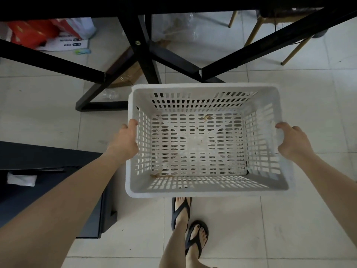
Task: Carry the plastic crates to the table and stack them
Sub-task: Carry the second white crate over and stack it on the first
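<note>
A white plastic crate [207, 191] with slotted walls and floor is held level above the tiled floor, in the middle of the view. It is empty apart from a few small brown scraps on its bottom. My left hand [126, 142] grips its left rim, thumb over the edge. My right hand [292, 142] grips the right rim the same way. The black table [173, 4] runs along the top edge of the view, just beyond the crate, with its crossed black legs [146, 60] below it.
A dark cabinet [48, 171] stands at the left, close to my left arm. Under the table lie a red bag [32, 31], papers, cardboard and clear plastic wrap. Chair legs [255, 29] show at the top right. My feet in black sandals [193, 229] are on pale tiles.
</note>
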Demonstrator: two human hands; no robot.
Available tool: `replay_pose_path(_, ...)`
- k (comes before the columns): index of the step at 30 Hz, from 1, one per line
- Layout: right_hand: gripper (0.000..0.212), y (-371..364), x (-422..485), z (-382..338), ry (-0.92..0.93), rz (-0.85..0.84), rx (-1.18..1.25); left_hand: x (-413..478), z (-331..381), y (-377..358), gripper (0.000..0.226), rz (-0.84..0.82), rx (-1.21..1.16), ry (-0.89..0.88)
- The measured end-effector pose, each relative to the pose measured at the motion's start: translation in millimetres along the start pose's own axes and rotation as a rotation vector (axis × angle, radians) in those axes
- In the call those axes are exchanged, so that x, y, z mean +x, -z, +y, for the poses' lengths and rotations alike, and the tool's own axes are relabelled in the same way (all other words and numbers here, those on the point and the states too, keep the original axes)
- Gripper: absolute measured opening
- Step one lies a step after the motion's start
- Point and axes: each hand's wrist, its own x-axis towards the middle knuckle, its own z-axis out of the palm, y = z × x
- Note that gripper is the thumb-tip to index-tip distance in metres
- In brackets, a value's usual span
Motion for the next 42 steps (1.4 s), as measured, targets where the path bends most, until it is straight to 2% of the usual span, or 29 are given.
replay_pose_path(22, 0.075, 4, -6, -2, -0.012, -0.021, -0.062, 1, -12, -9, 0.062, 0.068, 0.001, -0.057)
replay_pose_path(32, 0.068, 23, -34, -16, -0.045, -0.1, -0.161, -19, 6, 7, 0.059, 0.011, 0.009, 0.024)
replay_pose_path(38, 0.067, 38, -77, -43, 0.053, -0.075, -0.195, -84, -6, 36, 0.056, 0.088, -0.024, 0.054)
replay_pose_path(42, 0.061, 42, -127, -69, 0.273, -0.096, -0.234, -168, -29, 45, 0.053, 0.129, -0.033, 0.15)
